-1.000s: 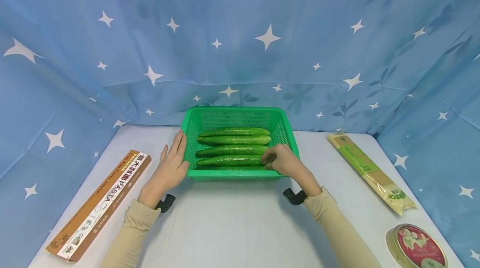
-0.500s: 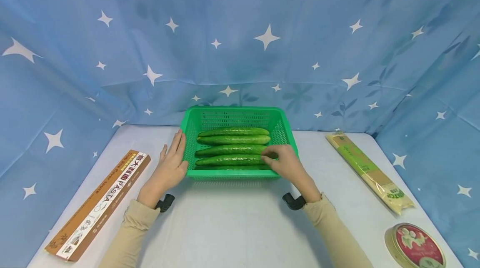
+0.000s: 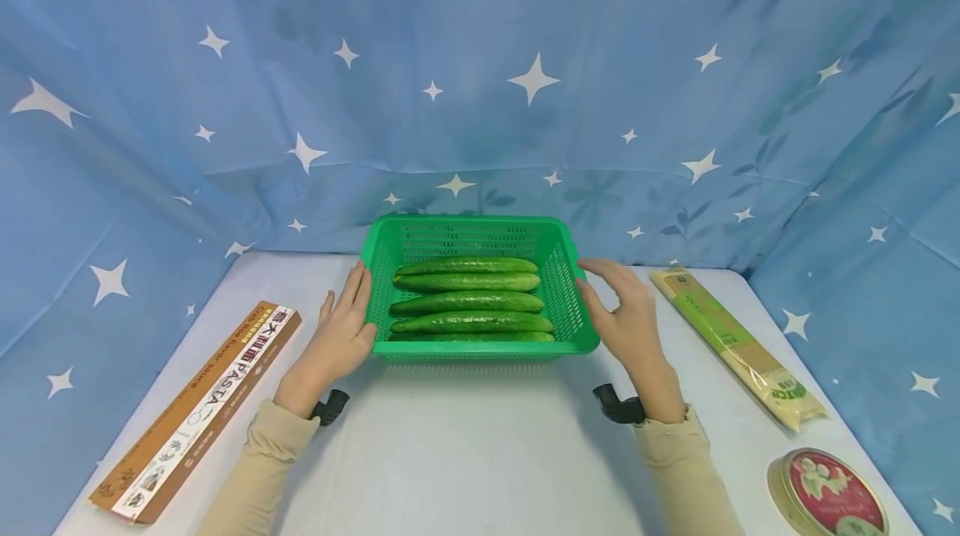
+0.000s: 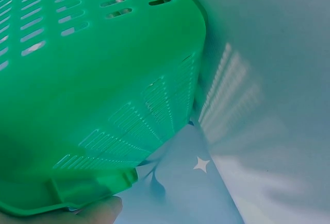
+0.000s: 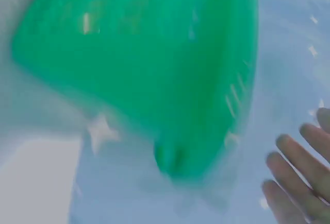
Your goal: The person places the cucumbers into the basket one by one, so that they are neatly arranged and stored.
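Several green cucumbers [image 3: 471, 322] lie side by side in a green plastic basket [image 3: 480, 347] in the head view. My left hand [image 3: 341, 338] rests against the basket's left side with its fingers straight along the rim; in the left wrist view, fingertips [image 4: 105, 209] show at the rim's edge. Beside the basket's right rim, my right hand [image 3: 628, 321] holds nothing, its thumb and fingers spread apart. The right wrist view, blurred, shows the fingers [image 5: 294, 177] extended, apart from the basket's wall [image 5: 129, 80]. Whether the right fingertips touch the rim cannot be told.
A long brown pasta box [image 3: 198, 411] lies on the left of the white table [image 3: 465, 453]. At right are a long clear-and-green packet [image 3: 738, 346] and a round tin with a red lid [image 3: 832, 490]. A blue starred curtain [image 3: 480, 102] stands behind the basket.
My right hand has lifted away from the cucumbers' right ends and moved out to the right, past the basket's rim, its fingers spreading. The left hand and basket have stayed put.
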The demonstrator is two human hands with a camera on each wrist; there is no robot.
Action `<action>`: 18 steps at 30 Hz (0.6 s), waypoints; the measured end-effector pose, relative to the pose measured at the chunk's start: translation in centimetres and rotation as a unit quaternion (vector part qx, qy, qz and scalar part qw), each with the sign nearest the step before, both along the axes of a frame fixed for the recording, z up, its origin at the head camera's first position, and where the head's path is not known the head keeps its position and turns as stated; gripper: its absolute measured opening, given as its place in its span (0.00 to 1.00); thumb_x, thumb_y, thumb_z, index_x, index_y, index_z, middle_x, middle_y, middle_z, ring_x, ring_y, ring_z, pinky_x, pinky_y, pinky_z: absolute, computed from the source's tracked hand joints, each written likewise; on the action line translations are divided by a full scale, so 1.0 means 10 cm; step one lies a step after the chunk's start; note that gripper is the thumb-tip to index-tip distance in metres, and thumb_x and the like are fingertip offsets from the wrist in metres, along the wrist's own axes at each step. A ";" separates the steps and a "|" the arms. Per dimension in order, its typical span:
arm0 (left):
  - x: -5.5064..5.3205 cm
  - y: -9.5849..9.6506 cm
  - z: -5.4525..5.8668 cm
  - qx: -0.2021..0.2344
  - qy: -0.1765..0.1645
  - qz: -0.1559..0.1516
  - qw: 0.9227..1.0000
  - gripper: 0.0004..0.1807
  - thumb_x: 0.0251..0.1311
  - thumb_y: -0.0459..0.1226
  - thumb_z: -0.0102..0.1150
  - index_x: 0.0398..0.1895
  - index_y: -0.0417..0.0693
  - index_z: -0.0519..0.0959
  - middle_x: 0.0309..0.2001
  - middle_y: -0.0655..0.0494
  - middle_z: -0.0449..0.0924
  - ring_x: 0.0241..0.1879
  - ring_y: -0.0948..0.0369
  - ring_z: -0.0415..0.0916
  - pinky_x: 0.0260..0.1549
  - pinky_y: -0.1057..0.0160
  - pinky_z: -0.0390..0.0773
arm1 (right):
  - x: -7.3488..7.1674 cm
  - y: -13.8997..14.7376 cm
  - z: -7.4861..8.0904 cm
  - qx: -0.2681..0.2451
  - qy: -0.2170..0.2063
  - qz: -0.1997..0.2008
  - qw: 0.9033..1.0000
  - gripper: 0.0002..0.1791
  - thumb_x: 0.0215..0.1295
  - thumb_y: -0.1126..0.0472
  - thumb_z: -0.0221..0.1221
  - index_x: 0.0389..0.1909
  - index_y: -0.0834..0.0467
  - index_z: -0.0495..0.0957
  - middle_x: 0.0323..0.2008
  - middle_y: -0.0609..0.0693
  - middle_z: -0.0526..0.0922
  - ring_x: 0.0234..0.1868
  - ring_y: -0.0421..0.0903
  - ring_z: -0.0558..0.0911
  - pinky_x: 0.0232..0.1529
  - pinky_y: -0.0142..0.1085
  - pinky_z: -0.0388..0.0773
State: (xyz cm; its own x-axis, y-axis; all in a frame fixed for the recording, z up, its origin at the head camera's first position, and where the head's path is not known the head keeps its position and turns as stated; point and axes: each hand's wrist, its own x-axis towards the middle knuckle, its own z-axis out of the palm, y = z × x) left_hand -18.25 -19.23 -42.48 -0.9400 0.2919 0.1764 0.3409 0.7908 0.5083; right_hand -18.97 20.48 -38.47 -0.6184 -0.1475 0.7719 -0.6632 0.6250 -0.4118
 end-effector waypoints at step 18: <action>0.01 -0.11 0.12 -0.020 -0.007 0.001 1.000 0.39 0.76 0.44 0.40 0.80 0.45 0.34 0.79 0.49 0.23 0.78 0.49 0.24 0.69 0.33 0.32 | -0.01 0.88 0.09 0.158 -0.155 -0.150 0.964 0.39 0.78 0.42 0.41 0.80 0.57 0.44 0.78 0.63 0.40 0.77 0.62 0.35 0.70 0.65 0.28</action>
